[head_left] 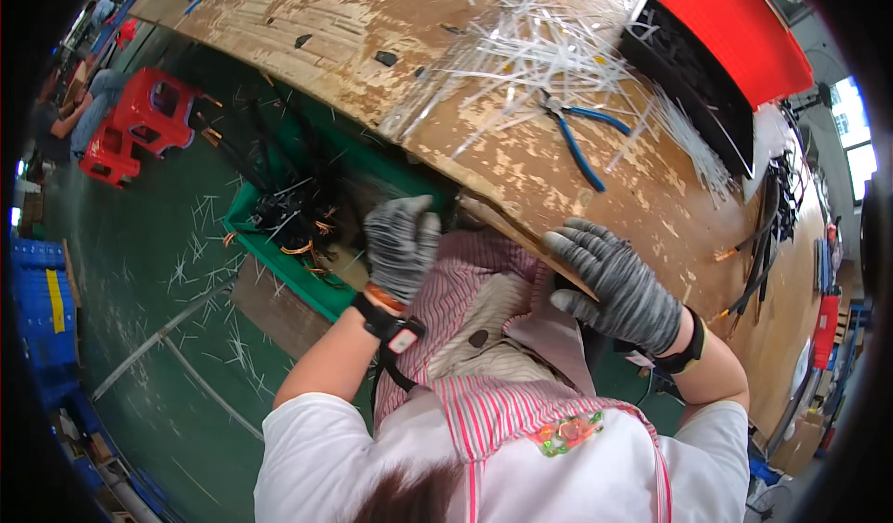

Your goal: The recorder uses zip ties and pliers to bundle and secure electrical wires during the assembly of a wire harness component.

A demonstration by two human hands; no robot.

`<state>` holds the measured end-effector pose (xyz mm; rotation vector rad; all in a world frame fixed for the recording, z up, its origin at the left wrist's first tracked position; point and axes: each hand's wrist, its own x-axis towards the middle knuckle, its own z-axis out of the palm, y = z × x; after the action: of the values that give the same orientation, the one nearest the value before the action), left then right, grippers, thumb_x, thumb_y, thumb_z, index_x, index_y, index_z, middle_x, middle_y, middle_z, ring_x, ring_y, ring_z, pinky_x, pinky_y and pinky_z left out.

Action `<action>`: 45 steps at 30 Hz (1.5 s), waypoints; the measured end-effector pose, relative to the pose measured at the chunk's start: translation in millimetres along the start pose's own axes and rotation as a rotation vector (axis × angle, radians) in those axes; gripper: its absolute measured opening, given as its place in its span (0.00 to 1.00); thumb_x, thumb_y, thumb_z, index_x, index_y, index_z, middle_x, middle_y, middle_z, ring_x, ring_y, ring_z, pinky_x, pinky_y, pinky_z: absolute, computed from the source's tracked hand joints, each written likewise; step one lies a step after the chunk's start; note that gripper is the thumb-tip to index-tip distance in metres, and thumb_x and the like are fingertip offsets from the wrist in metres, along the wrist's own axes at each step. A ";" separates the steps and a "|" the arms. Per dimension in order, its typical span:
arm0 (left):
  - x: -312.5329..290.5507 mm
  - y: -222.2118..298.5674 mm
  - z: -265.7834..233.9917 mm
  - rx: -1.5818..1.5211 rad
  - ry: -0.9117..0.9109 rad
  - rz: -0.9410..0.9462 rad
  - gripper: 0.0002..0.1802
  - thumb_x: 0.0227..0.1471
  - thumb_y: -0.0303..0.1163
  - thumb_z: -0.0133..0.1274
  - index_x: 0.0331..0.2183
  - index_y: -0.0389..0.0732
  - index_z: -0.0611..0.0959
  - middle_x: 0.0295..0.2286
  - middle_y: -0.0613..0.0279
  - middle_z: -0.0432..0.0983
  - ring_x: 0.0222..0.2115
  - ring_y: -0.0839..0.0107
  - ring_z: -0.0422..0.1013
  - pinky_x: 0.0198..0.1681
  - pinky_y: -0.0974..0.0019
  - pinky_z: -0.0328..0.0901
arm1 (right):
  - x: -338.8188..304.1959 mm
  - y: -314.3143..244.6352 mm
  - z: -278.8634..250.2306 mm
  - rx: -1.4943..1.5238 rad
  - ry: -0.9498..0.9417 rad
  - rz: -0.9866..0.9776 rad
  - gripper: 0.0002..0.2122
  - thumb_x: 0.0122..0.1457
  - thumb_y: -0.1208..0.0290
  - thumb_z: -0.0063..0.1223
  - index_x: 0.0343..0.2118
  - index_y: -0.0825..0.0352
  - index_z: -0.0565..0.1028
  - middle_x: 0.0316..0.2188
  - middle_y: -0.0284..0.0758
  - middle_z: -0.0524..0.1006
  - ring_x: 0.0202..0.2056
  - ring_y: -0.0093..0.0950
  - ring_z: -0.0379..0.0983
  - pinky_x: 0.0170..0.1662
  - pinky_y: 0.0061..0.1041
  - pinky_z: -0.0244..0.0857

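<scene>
Both of my hands wear grey striped gloves. My left hand [400, 249] hangs beside the near rim of a green crate [307, 286], below the table's edge. Its fingers are loosely bent, the tips a little blurred, and I see nothing in it. Inside the crate lie black cables [293, 207] with orange-brown ends. At the table's front edge rests my right hand [614, 281], fingers stretched over the worn wooden table [521, 170] and thumb apart, holding nothing. Blue-handled pliers [579, 146] lie beyond it, beside a heap of white plastic strips [544, 49].
A black bin [698, 77] and a red bin [744, 30] stand at the table's far right. More black cables [767, 230] lie at the right. Red stools [153, 109] stand on the green floor at left, near a seated person [79, 114]. White strips litter the floor.
</scene>
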<state>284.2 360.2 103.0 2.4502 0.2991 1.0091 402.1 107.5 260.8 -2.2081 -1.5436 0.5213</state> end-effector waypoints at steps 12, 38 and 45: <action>-217.9 -298.1 20.4 0.376 -1.236 -1.137 0.32 0.52 0.51 0.48 0.53 0.40 0.73 0.55 0.49 0.65 0.55 0.51 0.63 0.56 0.53 0.60 | 62.5 22.2 52.0 -0.493 -0.122 -0.041 0.40 0.44 0.65 0.58 0.62 0.70 0.55 0.63 0.48 0.55 0.64 0.46 0.49 0.66 0.43 0.42; -54.8 -441.6 30.4 0.645 -0.938 -0.939 0.32 0.43 0.41 0.57 0.52 0.42 0.75 0.48 0.47 0.72 0.51 0.51 0.67 0.54 0.56 0.63 | 57.0 33.1 67.0 -0.592 -0.025 -0.093 0.39 0.51 0.68 0.59 0.63 0.67 0.50 0.61 0.52 0.56 0.62 0.51 0.52 0.63 0.51 0.47; -75.0 -413.5 54.6 0.725 -0.792 -0.798 0.34 0.42 0.41 0.60 0.52 0.43 0.73 0.50 0.47 0.68 0.51 0.49 0.66 0.53 0.53 0.64 | 57.8 34.0 67.1 -0.602 -0.004 -0.089 0.39 0.52 0.68 0.59 0.64 0.67 0.49 0.61 0.52 0.56 0.62 0.51 0.53 0.63 0.50 0.48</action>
<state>260.9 672.0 -183.0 2.6459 1.3708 -0.4928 413.4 158.6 181.6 -2.5333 -1.9846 0.0238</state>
